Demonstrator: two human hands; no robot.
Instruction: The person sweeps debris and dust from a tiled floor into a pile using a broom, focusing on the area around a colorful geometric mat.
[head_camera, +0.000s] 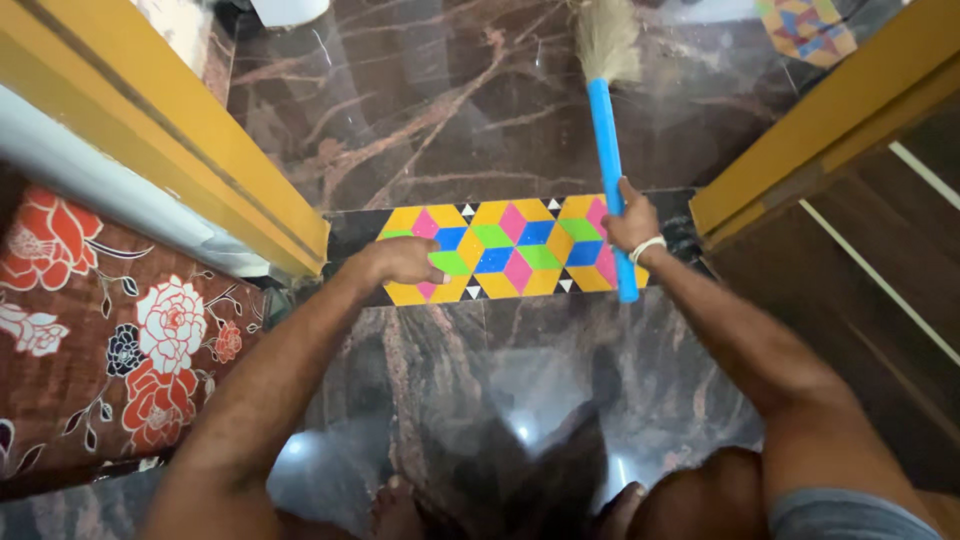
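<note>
My right hand (632, 225) grips the blue handle of a broom (611, 170), whose straw bristles rest on the dark marble floor beyond the doorway. A white band circles that wrist. My left hand (405, 262) lies knuckles up on a strip of colourful cube-patterned tiles (510, 250) at the threshold, fingers curled, holding nothing that I can see. Both forearms reach forward from the bottom of the view.
Yellow door frames stand at left (190, 140) and right (810, 130). A red floral cloth (110, 320) covers something at the left. Glossy brown marble floor (420, 110) lies ahead and below. My bare toes (395, 505) show at the bottom edge.
</note>
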